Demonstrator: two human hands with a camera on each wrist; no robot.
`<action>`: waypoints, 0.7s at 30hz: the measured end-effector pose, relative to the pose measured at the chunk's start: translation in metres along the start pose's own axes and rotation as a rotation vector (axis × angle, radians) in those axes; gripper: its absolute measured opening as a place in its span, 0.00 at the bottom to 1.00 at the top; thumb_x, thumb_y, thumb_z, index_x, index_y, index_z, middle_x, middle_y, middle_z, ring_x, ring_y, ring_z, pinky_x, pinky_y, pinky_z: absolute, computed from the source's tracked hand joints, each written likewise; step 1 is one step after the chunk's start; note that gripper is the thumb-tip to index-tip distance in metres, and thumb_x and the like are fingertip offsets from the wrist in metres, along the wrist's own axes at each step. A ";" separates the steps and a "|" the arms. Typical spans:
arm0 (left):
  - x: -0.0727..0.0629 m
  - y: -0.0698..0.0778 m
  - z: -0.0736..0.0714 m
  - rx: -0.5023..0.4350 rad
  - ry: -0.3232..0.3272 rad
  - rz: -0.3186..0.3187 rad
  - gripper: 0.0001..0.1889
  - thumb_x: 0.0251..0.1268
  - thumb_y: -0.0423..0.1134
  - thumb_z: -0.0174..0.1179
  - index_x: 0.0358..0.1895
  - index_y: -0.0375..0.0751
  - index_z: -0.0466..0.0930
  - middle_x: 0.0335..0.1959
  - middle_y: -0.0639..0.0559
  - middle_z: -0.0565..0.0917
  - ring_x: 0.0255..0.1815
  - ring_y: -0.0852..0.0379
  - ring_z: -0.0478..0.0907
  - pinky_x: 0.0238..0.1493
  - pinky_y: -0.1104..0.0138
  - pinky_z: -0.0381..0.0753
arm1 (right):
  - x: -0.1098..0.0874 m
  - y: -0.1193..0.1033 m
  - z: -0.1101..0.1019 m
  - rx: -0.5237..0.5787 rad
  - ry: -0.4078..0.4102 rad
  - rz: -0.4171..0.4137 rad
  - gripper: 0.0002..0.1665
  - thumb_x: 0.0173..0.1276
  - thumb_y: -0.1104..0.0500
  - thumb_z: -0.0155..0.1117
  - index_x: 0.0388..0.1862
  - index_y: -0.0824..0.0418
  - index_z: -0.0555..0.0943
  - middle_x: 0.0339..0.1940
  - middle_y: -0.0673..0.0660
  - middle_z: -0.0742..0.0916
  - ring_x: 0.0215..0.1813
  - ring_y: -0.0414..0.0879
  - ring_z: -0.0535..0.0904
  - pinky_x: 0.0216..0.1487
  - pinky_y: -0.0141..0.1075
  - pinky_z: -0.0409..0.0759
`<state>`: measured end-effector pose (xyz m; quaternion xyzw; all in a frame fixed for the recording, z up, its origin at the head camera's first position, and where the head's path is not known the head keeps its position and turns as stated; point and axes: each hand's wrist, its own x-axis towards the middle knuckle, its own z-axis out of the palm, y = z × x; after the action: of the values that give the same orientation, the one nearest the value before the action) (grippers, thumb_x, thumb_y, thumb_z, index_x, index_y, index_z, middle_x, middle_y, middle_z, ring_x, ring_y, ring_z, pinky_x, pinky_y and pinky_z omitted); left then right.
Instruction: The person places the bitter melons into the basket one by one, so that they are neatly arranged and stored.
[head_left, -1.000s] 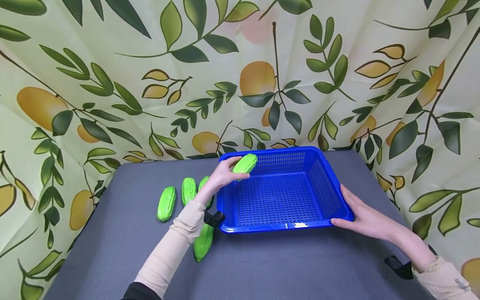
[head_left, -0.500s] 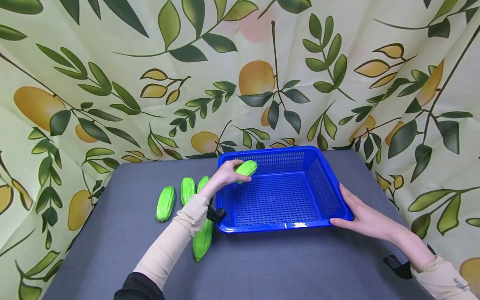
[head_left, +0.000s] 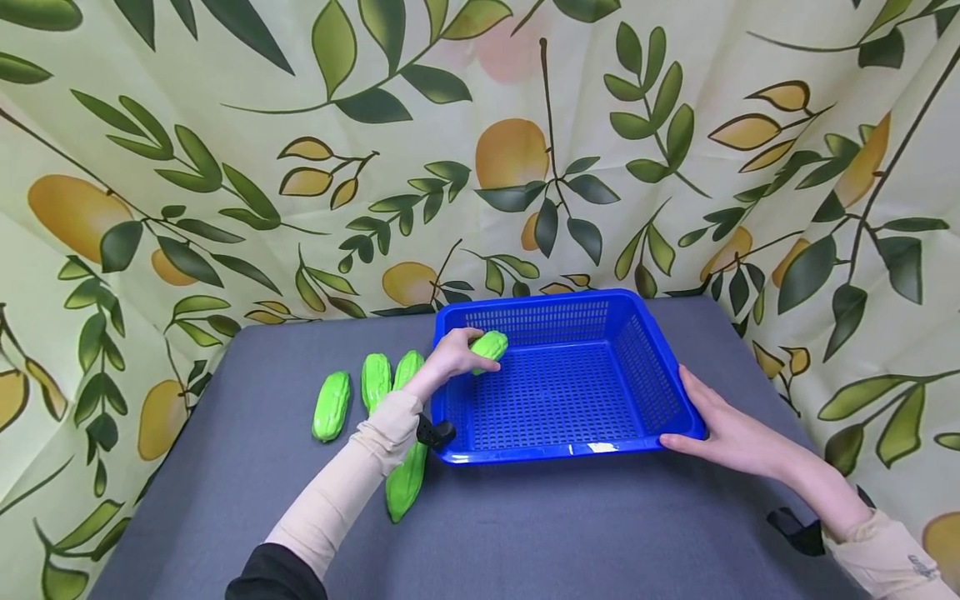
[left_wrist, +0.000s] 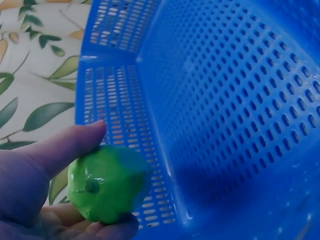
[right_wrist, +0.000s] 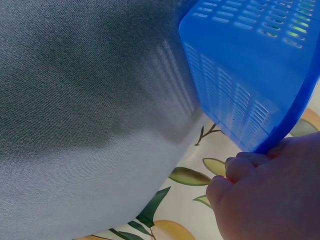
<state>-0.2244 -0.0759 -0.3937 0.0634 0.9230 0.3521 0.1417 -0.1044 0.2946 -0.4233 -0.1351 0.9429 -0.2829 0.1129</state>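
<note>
In the head view, my left hand (head_left: 454, 353) grips a bright green, ridged bitter melon (head_left: 491, 348) over the left end of a blue plastic basket (head_left: 555, 454). The left wrist view shows the thumb on one side of the bitter melon (left_wrist: 106, 186) and curled fingers on the other, its stem end facing the camera. The basket's perforated floor (left_wrist: 215, 90) lies beyond it. My right hand (head_left: 723, 427) holds the basket's near right corner, thumb on the front rim. In the right wrist view, the right hand's fingers (right_wrist: 245, 167) curl at the rim.
Left of the basket, several more bitter melons lie on the grey tabletop, including one at far left (head_left: 331, 406) and one nearer the front (head_left: 406, 483). My left forearm crosses above some of them. A leaf-and-fruit patterned cloth (head_left: 420, 208) hangs behind the table and along its sides.
My left hand has lowered slightly with the bitter melon, a little further into the basket's left end. The right hand keeps its hold on the corner.
</note>
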 end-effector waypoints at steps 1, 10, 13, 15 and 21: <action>0.000 0.001 0.002 0.011 0.008 -0.007 0.37 0.45 0.39 0.73 0.62 0.31 0.71 0.54 0.39 0.80 0.48 0.48 0.76 0.52 0.60 0.77 | 0.000 0.000 0.000 0.000 0.000 0.000 0.64 0.62 0.39 0.63 0.77 0.61 0.32 0.75 0.75 0.50 0.70 0.76 0.51 0.58 0.73 0.59; 0.001 0.005 0.013 0.027 0.062 -0.115 0.38 0.47 0.42 0.73 0.63 0.32 0.69 0.56 0.39 0.78 0.49 0.47 0.76 0.53 0.58 0.76 | 0.000 0.001 0.002 0.006 0.000 -0.006 0.64 0.62 0.40 0.63 0.77 0.61 0.32 0.75 0.75 0.50 0.70 0.77 0.52 0.57 0.74 0.60; 0.002 0.004 0.014 0.017 0.057 -0.137 0.39 0.47 0.42 0.73 0.64 0.32 0.69 0.56 0.39 0.78 0.50 0.47 0.76 0.54 0.57 0.76 | 0.001 0.001 0.002 0.012 0.002 -0.013 0.63 0.62 0.41 0.64 0.77 0.59 0.31 0.75 0.75 0.50 0.69 0.77 0.52 0.56 0.74 0.60; 0.003 0.003 0.014 0.010 0.051 -0.140 0.39 0.47 0.42 0.73 0.64 0.31 0.68 0.56 0.39 0.78 0.49 0.47 0.75 0.54 0.57 0.76 | 0.001 0.001 0.001 0.018 0.003 -0.018 0.63 0.62 0.41 0.64 0.77 0.58 0.31 0.75 0.75 0.50 0.69 0.77 0.52 0.56 0.74 0.61; 0.005 0.002 0.016 0.013 0.043 -0.138 0.40 0.46 0.42 0.74 0.64 0.31 0.68 0.56 0.39 0.78 0.48 0.48 0.75 0.53 0.59 0.76 | 0.001 0.000 0.000 0.019 -0.005 -0.009 0.64 0.62 0.40 0.63 0.77 0.59 0.31 0.75 0.75 0.49 0.70 0.77 0.52 0.56 0.74 0.60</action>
<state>-0.2243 -0.0634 -0.4052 -0.0073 0.9302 0.3370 0.1454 -0.1055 0.2946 -0.4234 -0.1391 0.9392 -0.2919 0.1151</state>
